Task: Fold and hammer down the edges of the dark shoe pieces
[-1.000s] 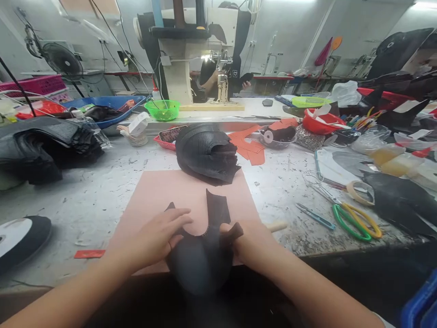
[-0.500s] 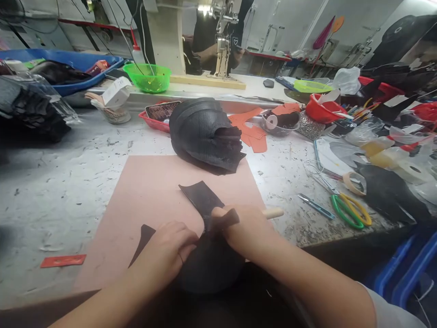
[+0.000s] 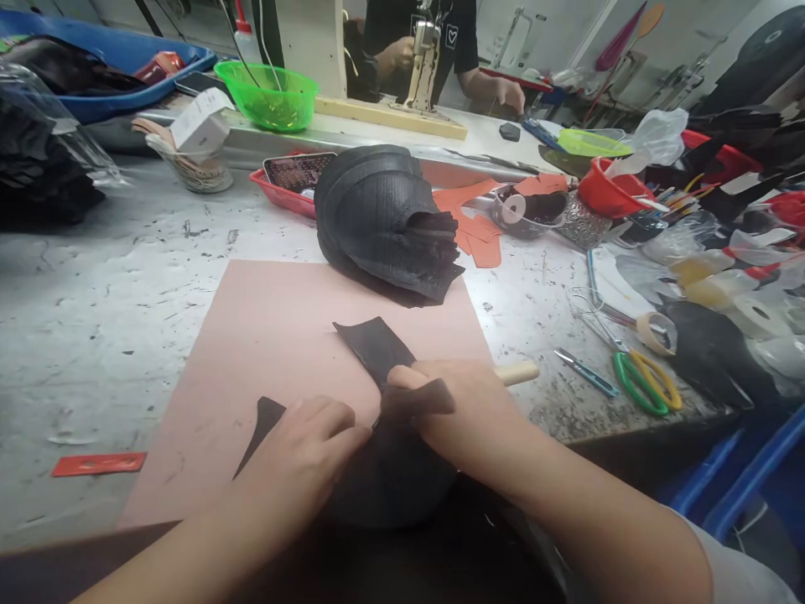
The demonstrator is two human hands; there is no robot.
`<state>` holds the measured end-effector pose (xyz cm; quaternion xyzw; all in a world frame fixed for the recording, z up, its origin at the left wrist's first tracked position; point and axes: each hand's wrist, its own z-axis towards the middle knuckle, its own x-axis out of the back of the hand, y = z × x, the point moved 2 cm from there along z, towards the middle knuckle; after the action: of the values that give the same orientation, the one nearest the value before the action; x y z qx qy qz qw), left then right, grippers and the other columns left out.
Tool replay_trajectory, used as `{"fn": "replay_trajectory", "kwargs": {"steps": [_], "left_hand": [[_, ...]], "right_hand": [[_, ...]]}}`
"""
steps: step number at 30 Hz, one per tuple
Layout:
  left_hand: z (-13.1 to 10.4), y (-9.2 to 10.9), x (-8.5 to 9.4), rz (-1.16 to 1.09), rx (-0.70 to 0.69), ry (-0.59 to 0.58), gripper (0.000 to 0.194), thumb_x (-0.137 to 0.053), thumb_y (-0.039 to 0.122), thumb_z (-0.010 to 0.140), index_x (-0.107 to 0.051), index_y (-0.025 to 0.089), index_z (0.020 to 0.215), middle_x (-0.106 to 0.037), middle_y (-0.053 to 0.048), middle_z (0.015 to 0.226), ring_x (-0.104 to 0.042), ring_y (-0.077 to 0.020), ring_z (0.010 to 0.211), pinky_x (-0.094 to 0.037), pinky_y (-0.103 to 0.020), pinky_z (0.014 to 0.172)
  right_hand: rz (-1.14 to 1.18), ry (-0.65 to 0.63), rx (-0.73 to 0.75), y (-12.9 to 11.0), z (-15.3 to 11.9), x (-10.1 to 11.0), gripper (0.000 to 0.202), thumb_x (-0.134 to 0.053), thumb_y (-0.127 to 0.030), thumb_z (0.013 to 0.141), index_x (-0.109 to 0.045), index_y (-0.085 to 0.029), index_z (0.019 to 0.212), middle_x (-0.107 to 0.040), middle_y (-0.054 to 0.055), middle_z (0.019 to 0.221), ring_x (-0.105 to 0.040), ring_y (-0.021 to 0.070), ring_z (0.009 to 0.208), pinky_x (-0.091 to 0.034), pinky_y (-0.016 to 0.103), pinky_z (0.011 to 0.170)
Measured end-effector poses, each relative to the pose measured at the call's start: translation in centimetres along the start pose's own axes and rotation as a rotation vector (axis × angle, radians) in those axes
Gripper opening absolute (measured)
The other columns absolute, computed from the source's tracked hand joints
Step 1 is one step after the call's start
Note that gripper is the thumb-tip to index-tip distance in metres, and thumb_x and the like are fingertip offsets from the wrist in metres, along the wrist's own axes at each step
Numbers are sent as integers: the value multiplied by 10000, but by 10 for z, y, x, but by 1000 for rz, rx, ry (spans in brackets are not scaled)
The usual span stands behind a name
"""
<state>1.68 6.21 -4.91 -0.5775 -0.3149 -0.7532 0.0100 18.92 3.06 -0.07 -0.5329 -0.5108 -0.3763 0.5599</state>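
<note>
A black sheet piece [image 3: 396, 478] hangs over the near edge of the pink board [image 3: 277, 335], one flap lying flat on the board and a dark tip sticking up. My left hand [image 3: 318, 440] is closed on the piece's left edge, fingers bent and pressed together. My right hand [image 3: 456, 403] grips the piece near its middle, and a pale wooden handle [image 3: 516, 373] pokes out to the right from beneath that hand. What the handle belongs to is hidden. Beyond the hands lies a curved stack of black pieces [image 3: 383, 218].
A craft knife [image 3: 586, 372] and green-and-yellow scissors [image 3: 641, 382] lie at the right. A red strip [image 3: 99, 464] is at the left. Behind are a red tray [image 3: 283, 193], a green bowl [image 3: 267, 96] and orange pieces [image 3: 481, 231]. Another person's hand [image 3: 503, 92] shows beyond the sewing machine [image 3: 424, 67].
The view has shifted slightly, so the table's objects sit higher. My left fingers have moved a little against the piece; my right hand keeps its hold. The other person's hand has appeared beside the machine.
</note>
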Motion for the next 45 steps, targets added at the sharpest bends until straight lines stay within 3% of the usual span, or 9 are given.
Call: {"fn": "replay_trajectory", "kwargs": {"steps": [6,12,15,25,37,41,45], "left_hand": [[3,-3,2,-83,36,-80,308,-340,89,854,-629,194,879,-523,-30,738,-466,-158,690,-359,-276,606],[2,-7,3,-170,78,-132,277,-338,171,908,-608,196,852,-541,-30,787,-490,-166,735,-383,-299,675],[0,-9,4,-139,97,-165,284,-346,154,894,-617,236,911,-524,-22,771,-478,-171,723,-358,-290,646],[-4,-12,9,-202,145,-202,263,-358,154,889,-604,231,842,-528,-4,793,-460,-163,755,-341,-290,677],[-15,-20,15,-177,87,-228,278,-434,87,872,-607,294,942,-553,24,883,-481,-147,829,-362,-259,730],[-16,-27,20,-137,86,-289,309,-469,22,821,-613,279,916,-551,23,875,-493,-140,817,-372,-240,719],[-10,-33,34,-156,-38,-376,367,-463,-42,749,-613,257,898,-552,21,862,-508,-131,809,-389,-212,715]], "right_hand": [[60,-60,-14,-1,-4,0,191,-464,-89,806,-591,-227,769,-560,-37,621,-460,112,546,-185,261,508],[49,-22,9,-5,-7,-2,182,-487,-67,772,-574,-228,769,-542,-44,607,-434,108,524,-175,255,495],[17,-14,9,-7,-8,-3,184,-472,-69,790,-558,-223,737,-523,-40,589,-422,111,516,-165,259,491],[43,-29,53,-14,-7,-5,165,-487,-73,795,-544,-213,727,-512,-43,590,-428,104,529,-174,247,493],[24,-57,97,-26,-6,-4,156,-513,-77,771,-537,-216,705,-468,-51,545,-395,109,499,-175,249,493],[58,-54,97,-31,-3,-7,157,-516,-79,770,-549,-221,712,-500,-49,576,-410,108,512,-183,249,498],[31,-91,113,-26,-2,-7,150,-517,-82,765,-567,-223,758,-512,-53,583,-408,98,495,-180,247,487]]}}
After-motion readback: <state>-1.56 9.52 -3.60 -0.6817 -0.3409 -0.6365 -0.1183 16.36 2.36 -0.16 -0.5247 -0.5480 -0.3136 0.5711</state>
